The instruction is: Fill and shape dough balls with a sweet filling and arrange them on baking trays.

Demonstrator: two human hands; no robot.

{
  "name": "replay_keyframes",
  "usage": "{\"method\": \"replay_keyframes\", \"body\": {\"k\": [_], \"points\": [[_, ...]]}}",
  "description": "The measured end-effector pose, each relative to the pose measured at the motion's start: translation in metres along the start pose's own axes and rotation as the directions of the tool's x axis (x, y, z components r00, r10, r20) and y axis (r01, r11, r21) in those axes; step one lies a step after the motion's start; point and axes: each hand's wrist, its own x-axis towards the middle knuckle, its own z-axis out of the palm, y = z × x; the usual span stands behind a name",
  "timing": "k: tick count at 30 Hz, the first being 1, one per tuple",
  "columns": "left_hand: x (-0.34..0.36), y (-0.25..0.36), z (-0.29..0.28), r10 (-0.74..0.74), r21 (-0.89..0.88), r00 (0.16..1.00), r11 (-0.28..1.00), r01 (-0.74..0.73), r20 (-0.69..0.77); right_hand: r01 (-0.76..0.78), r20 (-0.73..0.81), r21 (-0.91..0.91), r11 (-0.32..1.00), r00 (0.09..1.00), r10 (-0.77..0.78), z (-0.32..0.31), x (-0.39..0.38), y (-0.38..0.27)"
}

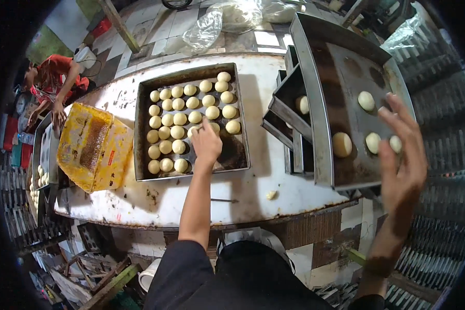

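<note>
Rows of pale round dough balls (pixel 180 119) fill most of a dark metal baking tray (pixel 245 155) in the middle of the table. My left hand (pixel 207 144) reaches into this tray, fingers bent around a dough ball (pixel 193 133) and index finger stretched forward. Another ball is partly hidden beside that finger. At the right, my right hand (pixel 405 150) is raised over a larger metal tray (pixel 323 124), thumb and fingers spread. Below it a few dough balls (pixel 366 101) lie apart; one shows between thumb and fingers, seemingly on the tray.
A worn yellow tub (pixel 95 150) stands left of the middle tray. Narrow metal tins (pixel 292 103) are stacked under the right tray's side. A scrap of dough (pixel 271 195) and a thin stick (pixel 225 200) lie near the front edge. Another person (pixel 62 82) works at the far left.
</note>
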Motion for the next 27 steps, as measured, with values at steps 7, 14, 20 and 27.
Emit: {"method": "replay_keyframes", "body": {"k": [7,14,20,27], "points": [[-0.037,-0.030,-0.063,-0.102,-0.833,0.847,0.155,0.531,0.522,0.116,-0.012,0.380,0.918,0.993,-0.121,0.006,-0.087,-0.111],[-0.225,-0.034,-0.153,0.185,-0.721,0.710,-0.011,0.693,0.680,0.113,-0.332,0.543,0.832,0.939,0.089,0.220,-0.155,-0.212],[-0.268,-0.134,-0.193,-0.157,-0.645,0.626,-0.178,0.743,0.764,-0.072,0.106,0.447,0.892,0.994,0.027,0.326,-0.193,-0.254],[-0.242,-0.288,-0.254,-0.198,-0.822,0.799,-0.193,0.536,0.568,-0.206,0.510,0.012,0.979,0.843,0.171,0.362,-0.133,-0.259]]}}
